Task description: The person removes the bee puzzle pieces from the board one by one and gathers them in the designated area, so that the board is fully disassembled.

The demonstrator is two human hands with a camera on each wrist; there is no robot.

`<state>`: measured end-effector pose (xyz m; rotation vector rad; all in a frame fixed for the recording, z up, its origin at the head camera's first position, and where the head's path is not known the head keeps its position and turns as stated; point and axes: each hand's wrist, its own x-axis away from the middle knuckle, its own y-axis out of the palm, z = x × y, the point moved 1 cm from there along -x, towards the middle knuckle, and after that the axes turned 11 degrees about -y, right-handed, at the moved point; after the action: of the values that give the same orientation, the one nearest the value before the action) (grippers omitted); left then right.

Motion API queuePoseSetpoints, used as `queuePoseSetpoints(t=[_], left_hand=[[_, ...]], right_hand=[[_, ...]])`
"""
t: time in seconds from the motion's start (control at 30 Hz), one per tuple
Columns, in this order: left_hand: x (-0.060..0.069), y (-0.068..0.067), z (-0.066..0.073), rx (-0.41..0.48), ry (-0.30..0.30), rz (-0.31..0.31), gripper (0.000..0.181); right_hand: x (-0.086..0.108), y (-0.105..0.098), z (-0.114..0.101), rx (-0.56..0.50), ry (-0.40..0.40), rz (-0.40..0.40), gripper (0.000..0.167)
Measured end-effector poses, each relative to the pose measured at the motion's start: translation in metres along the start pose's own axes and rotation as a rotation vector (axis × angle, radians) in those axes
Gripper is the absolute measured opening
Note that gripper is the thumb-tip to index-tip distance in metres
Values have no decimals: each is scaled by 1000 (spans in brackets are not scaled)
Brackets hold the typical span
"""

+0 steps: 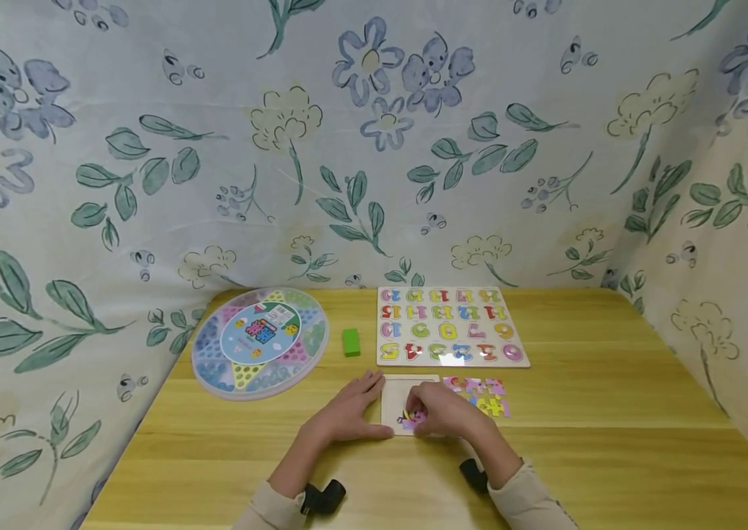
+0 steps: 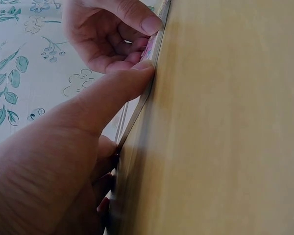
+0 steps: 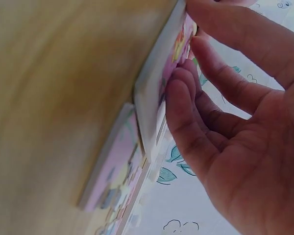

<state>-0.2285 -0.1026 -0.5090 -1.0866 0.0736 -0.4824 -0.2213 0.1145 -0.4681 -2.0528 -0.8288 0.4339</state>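
Note:
A small square wooden puzzle tray lies on the table, with pink jigsaw pieces in its lower part. My left hand holds the tray at its left side, thumb on the near edge and fingers towards the far left corner. Bent over the tray, my right hand has its curled fingertips on a puzzle piece at the near right; the fingers hide much of that piece. Right of the tray lie more joined or close-set jigsaw pieces, pink and yellow.
Behind the tray is a number puzzle board with colourful numerals. A green block stands left of it. Farther left lies a round Chinese checkers board. Floral cloth hangs behind the wooden table.

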Motion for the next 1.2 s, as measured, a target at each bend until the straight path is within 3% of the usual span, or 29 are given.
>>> queuePoseSetpoints(t=[0.27, 0.57, 0.77, 1.2], left_hand=[[0, -1, 0, -2, 2, -4, 99], [-1, 2, 0, 9, -19, -17, 100], [0, 0, 0, 15, -18, -16, 100], [0, 1, -1, 16, -20, -22, 100]], right_hand=[[0, -1, 2, 13, -12, 13, 25], [3, -6, 6, -70, -30, 5, 22], [3, -8, 7, -59, -54, 8, 20], [2, -5, 8, -64, -37, 9, 22]])
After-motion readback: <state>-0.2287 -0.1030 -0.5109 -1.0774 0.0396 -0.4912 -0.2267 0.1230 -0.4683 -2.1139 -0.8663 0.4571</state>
